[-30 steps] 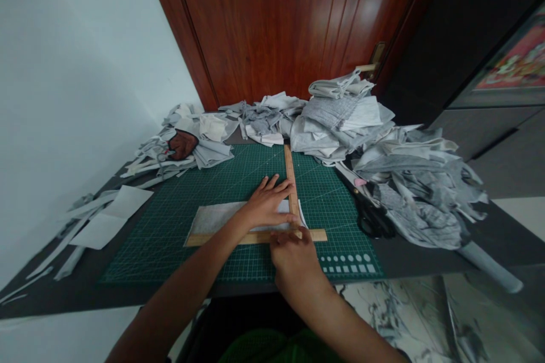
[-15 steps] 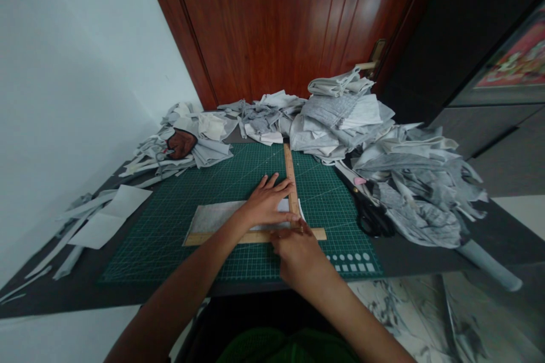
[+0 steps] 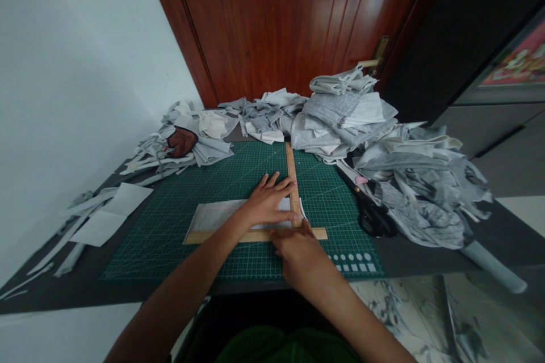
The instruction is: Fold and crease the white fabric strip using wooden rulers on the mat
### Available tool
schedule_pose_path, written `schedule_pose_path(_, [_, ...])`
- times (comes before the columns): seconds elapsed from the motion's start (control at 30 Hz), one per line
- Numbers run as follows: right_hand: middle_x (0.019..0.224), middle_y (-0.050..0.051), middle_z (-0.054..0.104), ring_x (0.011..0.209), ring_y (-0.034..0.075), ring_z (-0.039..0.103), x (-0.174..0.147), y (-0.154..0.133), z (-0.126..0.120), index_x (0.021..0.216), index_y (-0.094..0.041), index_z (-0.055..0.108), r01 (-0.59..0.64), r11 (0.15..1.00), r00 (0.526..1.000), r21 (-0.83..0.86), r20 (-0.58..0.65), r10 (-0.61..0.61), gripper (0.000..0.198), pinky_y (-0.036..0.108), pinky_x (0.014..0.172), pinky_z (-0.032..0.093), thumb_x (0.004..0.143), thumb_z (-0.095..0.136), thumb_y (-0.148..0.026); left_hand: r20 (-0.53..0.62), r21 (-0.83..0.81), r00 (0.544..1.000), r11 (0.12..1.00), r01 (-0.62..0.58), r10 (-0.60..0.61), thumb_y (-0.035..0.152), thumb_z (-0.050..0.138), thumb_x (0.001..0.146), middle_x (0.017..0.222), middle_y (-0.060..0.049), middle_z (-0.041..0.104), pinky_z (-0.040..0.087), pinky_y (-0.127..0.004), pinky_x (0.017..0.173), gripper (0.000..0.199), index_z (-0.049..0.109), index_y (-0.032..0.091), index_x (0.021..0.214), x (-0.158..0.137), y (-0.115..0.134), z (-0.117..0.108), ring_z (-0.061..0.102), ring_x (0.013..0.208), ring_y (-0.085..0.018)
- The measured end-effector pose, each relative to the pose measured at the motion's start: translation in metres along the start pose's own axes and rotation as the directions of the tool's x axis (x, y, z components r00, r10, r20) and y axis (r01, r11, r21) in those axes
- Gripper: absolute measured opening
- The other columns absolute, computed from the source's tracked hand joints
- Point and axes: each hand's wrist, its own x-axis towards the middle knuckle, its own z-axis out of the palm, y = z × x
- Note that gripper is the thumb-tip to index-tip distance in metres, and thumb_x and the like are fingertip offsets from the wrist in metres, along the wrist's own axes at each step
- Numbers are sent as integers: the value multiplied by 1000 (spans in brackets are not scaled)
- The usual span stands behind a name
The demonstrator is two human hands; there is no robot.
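A piece of light grey fabric point(image 3: 219, 216) lies flat on the green cutting mat point(image 3: 238, 164). Across its front edge runs the crossbar of a wooden T-shaped ruler point(image 3: 291, 164), whose long arm points away from me. My left hand point(image 3: 271, 202) rests palm down on the fabric with fingers spread, its fingertips and thumb against the ruler's long arm. My right hand point(image 3: 300, 249) sits at the joint of the ruler, fingers curled in, the index finger by the fabric's right end. What it pinches, if anything, is hidden by the hand.
Black-handled scissors point(image 3: 372, 212) lie at the mat's right edge. Grey fabric heaps point(image 3: 344, 110) line the back and right, with more scraps point(image 3: 213, 150) and a brown piece point(image 3: 181, 142) at left. White sheets point(image 3: 113, 212) lie front left. A wooden door point(image 3: 272, 22) stands behind.
My right hand's index finger has shifted slightly at the ruler's joint, nearer the fabric's right end. My left hand, the ruler and the fabric keep their places; the view has tilted a little.
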Motion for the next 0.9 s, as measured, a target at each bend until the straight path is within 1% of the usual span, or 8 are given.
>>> schedule_pose_path(0.1, [140,18,68,137,34,57,-1,0,0,142,-14,62,11,1000,1000,12,-17,-11,63,61,126,18,82,59,2,-7,1,1000,1000,1,-1,82,56,86,171,-5,29,11,-64,127,95,38,26,160,0,-1,2,16,158,-45])
schedule_pose_path(0.23, [138,19,69,137,35,57,-1,1,1,141,-12,63,20,1000,1000,7,-11,-20,62,61,125,18,81,60,2,-5,9,1000,1000,4,-4,82,55,86,171,-5,28,11,-63,127,95,36,27,161,0,-2,3,15,158,-43])
schedule_pose_path(0.33, [137,18,70,137,35,57,-1,2,1,139,-15,64,25,1000,999,7,-25,-24,61,61,125,18,80,60,1,1,18,1000,1000,6,-6,82,55,86,171,-5,28,11,-63,128,97,35,25,162,0,-2,2,15,158,-44])
schedule_pose_path(0.43, [134,17,72,135,34,59,-1,2,1,137,-15,65,32,999,999,-1,-40,-32,59,60,125,18,80,58,1,-2,19,1000,1000,9,-9,82,58,85,171,-6,30,12,-63,128,98,37,25,161,1,-2,2,16,158,-44])
schedule_pose_path(0.6, [130,17,73,133,35,61,-1,0,0,130,-13,69,22,999,999,-28,-24,-22,54,56,126,19,79,59,1,-13,25,1000,1000,1,-1,80,61,84,170,-6,33,14,-64,127,93,42,27,158,1,-3,3,18,158,-44])
schedule_pose_path(0.73, [134,17,72,136,34,58,0,1,2,140,-15,64,22,1000,999,-8,-34,-22,63,57,126,17,79,59,1,-14,31,1000,1000,4,-4,81,61,84,170,-6,32,14,-64,127,95,41,26,159,0,-3,2,18,158,-44])
schedule_pose_path(0.9, [137,17,70,139,34,55,0,1,4,140,-15,64,16,1000,1000,5,-22,-16,63,57,126,14,79,60,0,-15,27,1000,1000,1,0,82,59,84,169,-6,33,14,-65,126,94,41,28,159,0,-3,2,18,158,-44])
